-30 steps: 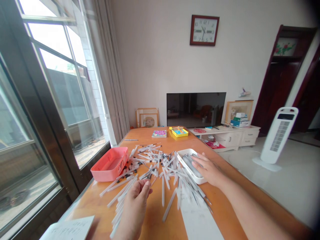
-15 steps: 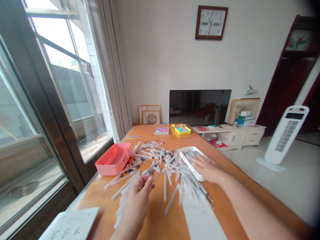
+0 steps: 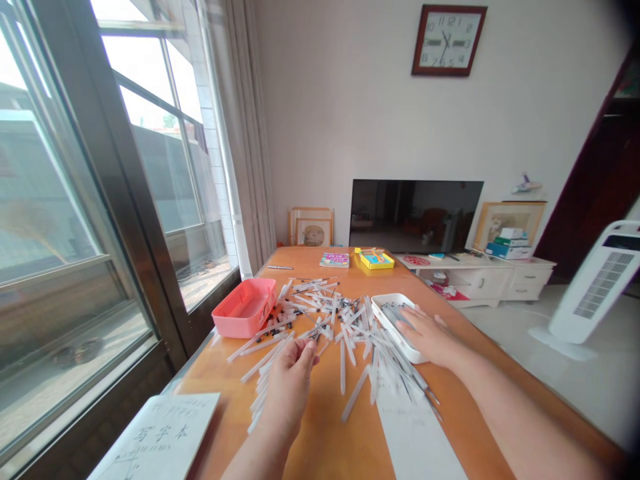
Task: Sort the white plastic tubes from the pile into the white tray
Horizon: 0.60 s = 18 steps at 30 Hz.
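Note:
My left hand [image 3: 293, 373] hovers over the near middle of the table with thumb and fingertips pinched together. Whatever they may hold is too small to make out; dark bits show by the fingertips. My right hand [image 3: 427, 333] lies with fingers stretched across a white tray [image 3: 417, 353], touching the grey pen parts [image 3: 391, 312] inside. Between the hands and beyond spreads a loose pile of translucent white pen barrels [image 3: 343, 367], mixed with small black pieces. A row of barrels lies partly hidden behind my left hand.
A coral-pink bin [image 3: 240, 325] stands left of the pile. A notebook [image 3: 165, 427] is at the near left, and a paper strip [image 3: 415, 427] lies near the tray. Farther off are a pen [image 3: 281, 268], a colourful booklet [image 3: 335, 260] and a yellow box [image 3: 376, 261].
The whole view has shifted, so the scene sits further right. My left hand stays pinched and my right hand stays on the white tray, its fingers slightly shifted.

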### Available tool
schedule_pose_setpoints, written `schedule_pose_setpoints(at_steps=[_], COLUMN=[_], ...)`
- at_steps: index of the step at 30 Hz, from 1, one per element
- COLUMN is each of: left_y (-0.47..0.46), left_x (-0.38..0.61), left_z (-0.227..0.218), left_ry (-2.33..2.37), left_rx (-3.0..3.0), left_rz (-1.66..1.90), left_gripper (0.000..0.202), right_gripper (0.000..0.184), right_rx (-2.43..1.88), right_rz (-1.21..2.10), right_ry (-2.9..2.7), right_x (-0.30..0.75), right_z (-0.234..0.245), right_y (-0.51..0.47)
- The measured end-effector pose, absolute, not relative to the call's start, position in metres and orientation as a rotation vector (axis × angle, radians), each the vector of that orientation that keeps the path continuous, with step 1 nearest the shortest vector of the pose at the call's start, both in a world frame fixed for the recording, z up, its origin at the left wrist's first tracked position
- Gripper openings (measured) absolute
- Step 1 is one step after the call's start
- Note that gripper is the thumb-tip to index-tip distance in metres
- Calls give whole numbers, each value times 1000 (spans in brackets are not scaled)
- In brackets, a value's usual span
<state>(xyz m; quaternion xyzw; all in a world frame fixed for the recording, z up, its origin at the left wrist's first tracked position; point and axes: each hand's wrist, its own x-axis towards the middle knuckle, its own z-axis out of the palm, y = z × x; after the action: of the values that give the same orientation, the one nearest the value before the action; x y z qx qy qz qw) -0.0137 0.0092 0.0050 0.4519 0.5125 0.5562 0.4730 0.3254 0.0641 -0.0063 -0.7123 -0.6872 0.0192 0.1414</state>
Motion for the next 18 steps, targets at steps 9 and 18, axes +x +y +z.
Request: schedule_pose_setpoints(at_steps=[9, 18], left_y=[9, 7], left_x=[-17, -21], left_z=[12, 17], left_ry=[1154, 1161], left_rx=[1008, 907], left_rz=[1408, 1399], left_gripper=[30, 26], right_gripper=[24, 14], right_rx=[-1676, -2097], right_rz=[37, 198], right_ry=[-1880, -2079], right_x=[265, 188], right_z=[36, 22], right_y=[35, 25])
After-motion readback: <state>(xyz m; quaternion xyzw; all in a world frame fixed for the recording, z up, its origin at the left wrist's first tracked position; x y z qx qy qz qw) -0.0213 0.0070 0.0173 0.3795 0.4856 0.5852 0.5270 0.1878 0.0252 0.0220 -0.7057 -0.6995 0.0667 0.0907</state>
